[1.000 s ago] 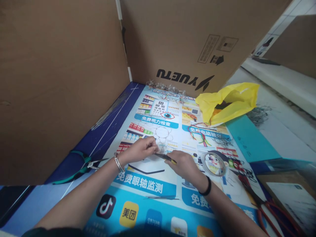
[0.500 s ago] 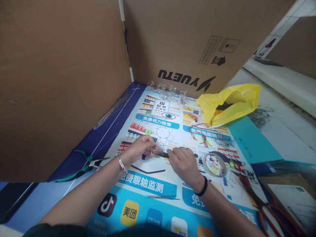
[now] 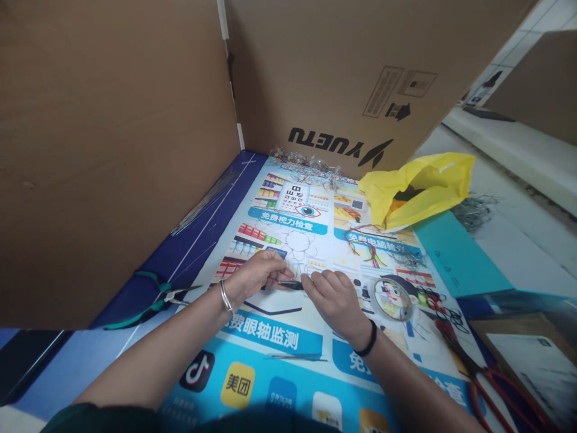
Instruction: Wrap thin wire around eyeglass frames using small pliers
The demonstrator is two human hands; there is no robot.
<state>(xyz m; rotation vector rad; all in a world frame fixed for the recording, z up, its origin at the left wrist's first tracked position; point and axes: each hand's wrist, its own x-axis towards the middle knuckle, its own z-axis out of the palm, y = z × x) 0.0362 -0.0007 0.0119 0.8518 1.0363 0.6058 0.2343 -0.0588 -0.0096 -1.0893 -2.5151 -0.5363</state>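
Observation:
My right hand is closed around dark-jawed pliers, whose handles are hidden in the palm. The pliers' jaws point left, at the fingertips of my left hand. That hand is closed in a pinch on a thin wire, of which only a short, faint piece shows by the jaws. Whether the jaws grip the wire I cannot tell. Just beyond both hands, a flower-shaped wire outline lies flat on the printed poster.
Green-handled pliers lie at left, red-handled scissors at lower right. A tape roll, coloured cords and a yellow bag are to the right. Loose wires lie in front. Cardboard walls stand behind and left.
The pliers have turned slightly, and their jaws now sit closer against my left fingertips. My left hand has shifted a little toward me and to the right.

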